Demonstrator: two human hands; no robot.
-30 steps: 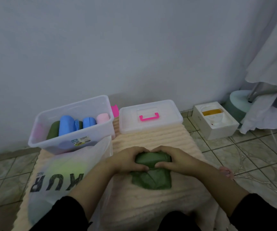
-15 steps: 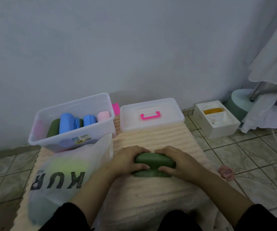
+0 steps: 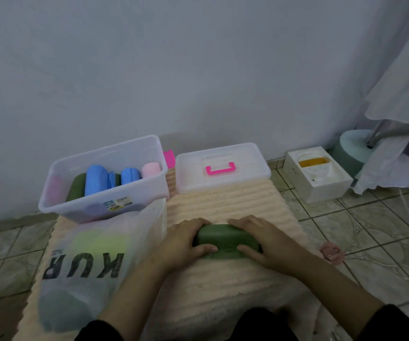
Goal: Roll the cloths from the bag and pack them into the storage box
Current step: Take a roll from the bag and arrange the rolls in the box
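Note:
A dark green cloth (image 3: 225, 238) lies rolled up almost fully on the peach mat (image 3: 225, 207), with a short flat tail toward me. My left hand (image 3: 183, 239) grips the roll's left end and my right hand (image 3: 266, 241) grips its right end, fingers curled over the top. The clear storage box (image 3: 105, 193) stands at the back left and holds rolled cloths in blue, green and pink. A translucent plastic bag (image 3: 88, 262) with black letters lies left of my hands, with yellow-green and dark cloths showing through it.
The box's clear lid (image 3: 223, 168) with a pink handle lies on the mat beyond my hands. A white carton (image 3: 319, 173) stands on the tiled floor to the right, near a fan base (image 3: 351, 148) and hanging white fabric. A small pink object (image 3: 332, 252) lies beside the mat.
Both hands have rolled the green cloth toward me; the flat part shrank from a wide flap to a short tail, and the roll grew thicker.

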